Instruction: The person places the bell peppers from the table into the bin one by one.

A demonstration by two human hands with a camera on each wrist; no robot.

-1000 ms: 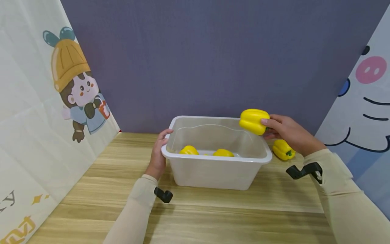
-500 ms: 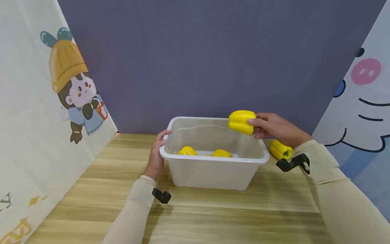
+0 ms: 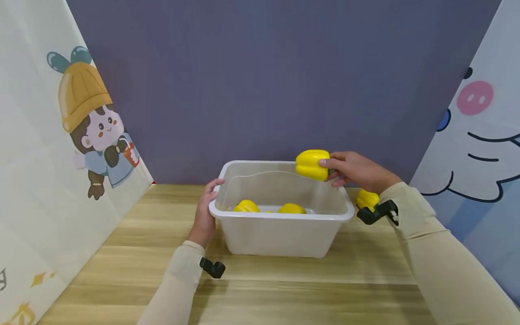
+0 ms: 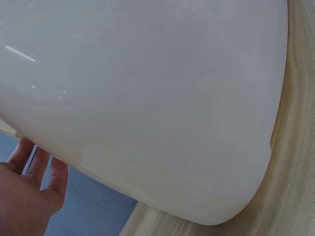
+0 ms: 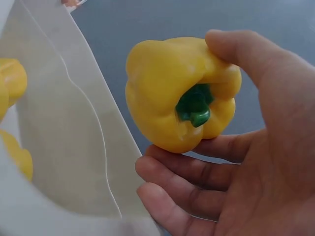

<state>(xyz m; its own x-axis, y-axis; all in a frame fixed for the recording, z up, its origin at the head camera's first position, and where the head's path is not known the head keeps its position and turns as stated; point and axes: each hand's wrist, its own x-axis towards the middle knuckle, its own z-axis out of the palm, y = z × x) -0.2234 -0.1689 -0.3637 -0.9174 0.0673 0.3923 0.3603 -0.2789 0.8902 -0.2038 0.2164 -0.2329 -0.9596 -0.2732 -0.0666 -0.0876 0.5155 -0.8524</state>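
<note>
My right hand pinches a yellow bell pepper between thumb and fingers, over the back right part of a pale plastic bin. Its green stem faces the palm in the right wrist view. At the bin's left side, my left hand holds the rim, its fingers also showing at the bin's edge in the left wrist view. Inside the bin lie several yellow peppers, among them one at the left and one nearer the middle, partly hidden by the front wall.
Another yellow pepper lies on the wooden table to the right of the bin, partly behind my right wrist. A dark blue-grey panel rises behind the bin. Printed cloths hang at the left and right.
My right hand has carried the bell pepper leftward, from the bin's right edge to over its opening. The left hand stays on the rim. The head view has shifted slightly.
</note>
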